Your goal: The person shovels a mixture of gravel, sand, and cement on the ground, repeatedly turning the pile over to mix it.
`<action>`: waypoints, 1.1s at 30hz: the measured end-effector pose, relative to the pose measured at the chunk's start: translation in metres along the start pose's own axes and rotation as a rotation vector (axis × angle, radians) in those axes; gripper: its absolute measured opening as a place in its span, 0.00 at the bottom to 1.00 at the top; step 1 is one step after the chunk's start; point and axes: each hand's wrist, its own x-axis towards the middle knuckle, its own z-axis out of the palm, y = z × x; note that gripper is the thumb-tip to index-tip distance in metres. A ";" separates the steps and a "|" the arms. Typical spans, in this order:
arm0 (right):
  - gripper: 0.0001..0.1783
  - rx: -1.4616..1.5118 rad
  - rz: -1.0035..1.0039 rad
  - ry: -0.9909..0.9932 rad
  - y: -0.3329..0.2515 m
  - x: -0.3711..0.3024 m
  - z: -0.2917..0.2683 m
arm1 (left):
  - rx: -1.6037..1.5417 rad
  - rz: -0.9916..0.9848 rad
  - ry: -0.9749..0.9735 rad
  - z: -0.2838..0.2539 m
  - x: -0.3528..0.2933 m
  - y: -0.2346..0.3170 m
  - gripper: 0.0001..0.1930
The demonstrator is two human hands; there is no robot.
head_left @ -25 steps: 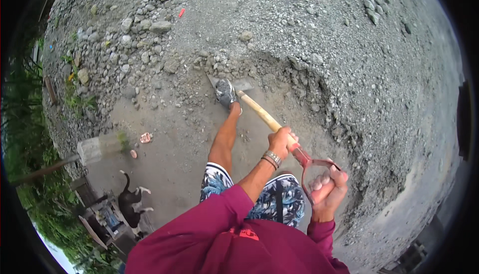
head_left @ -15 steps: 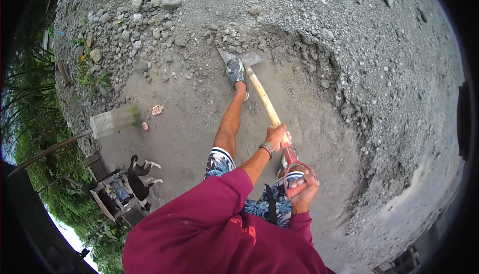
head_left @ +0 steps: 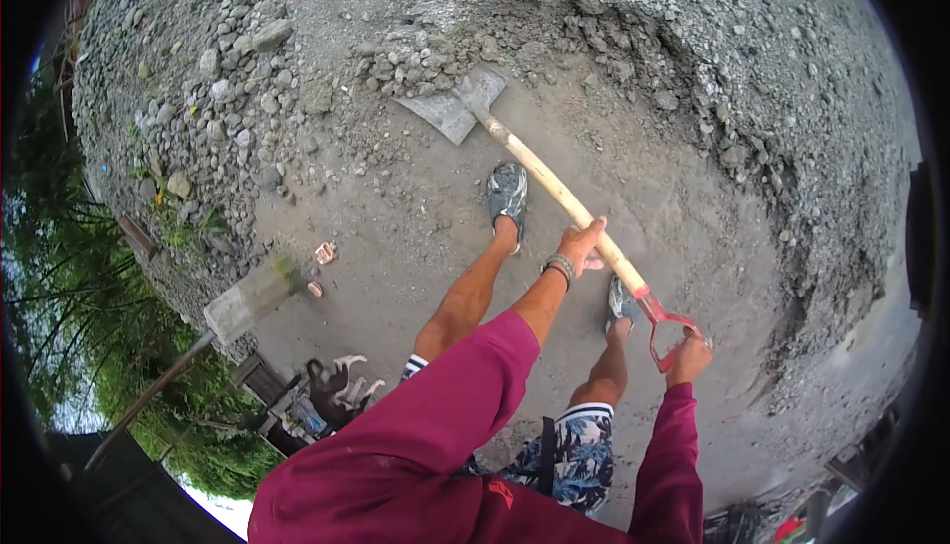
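Note:
A shovel (head_left: 554, 186) with a pale wooden shaft runs slantwise across the middle of the view. Its flat grey metal blade (head_left: 457, 105) lies on the ground, against the lower edge of a heap of stones and gravel (head_left: 421, 61). Halfway along the shaft, my left hand (head_left: 582, 244) is closed around the wood, a band on its wrist. My right hand (head_left: 690, 358) grips the red D-shaped handle (head_left: 661, 324) at the upper end, farther right and nearer to me. Any load on the blade is hard to make out.
A gravel bank (head_left: 792, 118) with a crumbling edge curves along the right. Loose stones (head_left: 223, 98) cover the far left. A shovel-like tool with a wide blade (head_left: 247, 303) stands at left, near a black-and-white dog (head_left: 332, 386). My shod feet (head_left: 508, 193) stand on packed dirt.
My foot has come off the shovel blade and back toward me. Both hands have moved right with the shovel, whose shaft now slants more. The view has shifted too.

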 end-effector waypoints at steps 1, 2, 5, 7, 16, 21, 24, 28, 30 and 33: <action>0.03 -0.001 -0.008 -0.001 0.002 -0.016 0.013 | -0.084 0.031 0.155 -0.019 0.018 0.011 0.23; 0.04 0.043 -0.007 -0.020 -0.005 -0.036 0.028 | -0.184 0.107 0.226 -0.049 0.042 0.032 0.22; 0.06 0.179 -0.009 0.030 -0.033 -0.099 0.042 | -0.350 0.164 0.321 -0.117 0.081 0.096 0.17; 0.06 0.180 -0.050 0.095 -0.045 -0.101 0.041 | -0.360 0.163 0.305 -0.115 0.083 0.095 0.14; 0.04 0.066 -0.455 -0.089 -0.117 -0.066 -0.038 | -0.652 0.252 0.143 -0.060 0.027 0.081 0.10; 0.07 0.022 -0.720 -0.345 -0.174 -0.057 -0.087 | -0.990 0.376 0.020 -0.078 -0.056 0.037 0.09; 0.10 -0.054 -0.840 -0.481 -0.214 -0.088 -0.115 | -1.089 0.478 0.020 -0.090 -0.126 -0.006 0.09; 0.12 -0.208 -1.192 -0.675 -0.221 -0.152 -0.143 | -1.267 0.654 0.118 -0.140 -0.237 -0.121 0.11; 0.12 -0.285 -1.328 -0.959 -0.214 -0.212 -0.154 | -1.277 0.665 0.363 -0.169 -0.307 -0.197 0.11; 0.16 -0.141 -1.614 -1.420 -0.184 -0.279 -0.149 | -1.313 0.583 0.604 -0.225 -0.388 -0.338 0.10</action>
